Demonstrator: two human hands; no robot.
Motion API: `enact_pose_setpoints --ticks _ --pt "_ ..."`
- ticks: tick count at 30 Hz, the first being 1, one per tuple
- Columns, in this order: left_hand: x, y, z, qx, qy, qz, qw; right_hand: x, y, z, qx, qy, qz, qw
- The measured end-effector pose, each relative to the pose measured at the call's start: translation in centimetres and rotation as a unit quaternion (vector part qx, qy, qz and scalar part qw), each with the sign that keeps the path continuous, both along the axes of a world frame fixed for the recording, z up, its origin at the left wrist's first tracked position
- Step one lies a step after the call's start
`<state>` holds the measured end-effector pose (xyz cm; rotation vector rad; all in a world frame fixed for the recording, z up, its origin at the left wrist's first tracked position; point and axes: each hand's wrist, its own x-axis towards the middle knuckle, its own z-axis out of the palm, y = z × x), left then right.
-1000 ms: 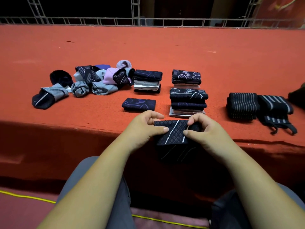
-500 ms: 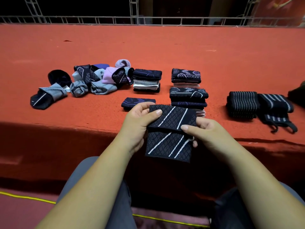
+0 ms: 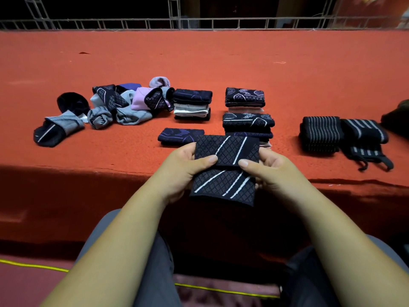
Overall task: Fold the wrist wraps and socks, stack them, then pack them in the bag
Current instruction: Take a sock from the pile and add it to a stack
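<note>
Both hands hold a black sock (image 3: 225,171) with white diagonal stripes above the platform's front edge. My left hand (image 3: 186,169) grips its left side, thumb on top. My right hand (image 3: 267,171) grips its right side, thumb pressing the folded-over upper flap. A pile of unfolded socks (image 3: 115,105) lies at the left. Folded sock stacks stand at centre (image 3: 192,105), behind at right (image 3: 244,97) and nearer (image 3: 247,126). One folded navy sock (image 3: 177,136) lies alone. Two striped black wrist wraps (image 3: 319,134) (image 3: 365,138) lie at the right.
Everything sits on a red carpeted platform (image 3: 221,63) with a metal railing (image 3: 199,21) along its far edge. A dark object (image 3: 396,120) shows at the right border. My knees in grey trousers are below, and a yellow line (image 3: 33,265) crosses the floor.
The sock has been lifted from the platform edge and opened out, its upper part now folded over the lower. Both hands rose slightly with it.
</note>
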<state>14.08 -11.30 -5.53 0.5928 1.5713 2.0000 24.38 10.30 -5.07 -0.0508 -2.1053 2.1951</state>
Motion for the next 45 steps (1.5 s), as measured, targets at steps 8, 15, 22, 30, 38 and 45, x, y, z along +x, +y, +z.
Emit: enact_pose_setpoints --ticks 8,15,22,30,38,45 --pt "0.1 -0.4 0.7 0.045 -0.02 -0.003 0.999 -0.3 -0.2 -0.1 -0.01 -0.007 -0.009 1.0" --pt "-0.6 -0.7 0.7 0.027 -0.091 0.056 0.994 -0.6 -0.3 -0.1 -0.106 0.004 0.006 0.994" --pt "-0.8 -0.7 0.9 -0.013 -0.144 0.079 0.986 -0.3 0.3 0.5 -0.121 0.03 0.036 0.992" --pt "-0.5 -1.4 0.8 -0.027 -0.026 0.057 0.998 -0.1 -0.6 0.4 0.014 0.068 -0.04 0.997" --pt "-1.3 -0.9 1.0 0.022 -0.029 0.173 0.984 -2.1 -2.6 -0.3 0.052 0.107 -0.127 0.985" --pt "-2.8 -1.7 -0.1 -0.108 0.165 0.34 0.919 -4.6 -4.9 -1.4 0.18 0.125 -0.212 0.952"
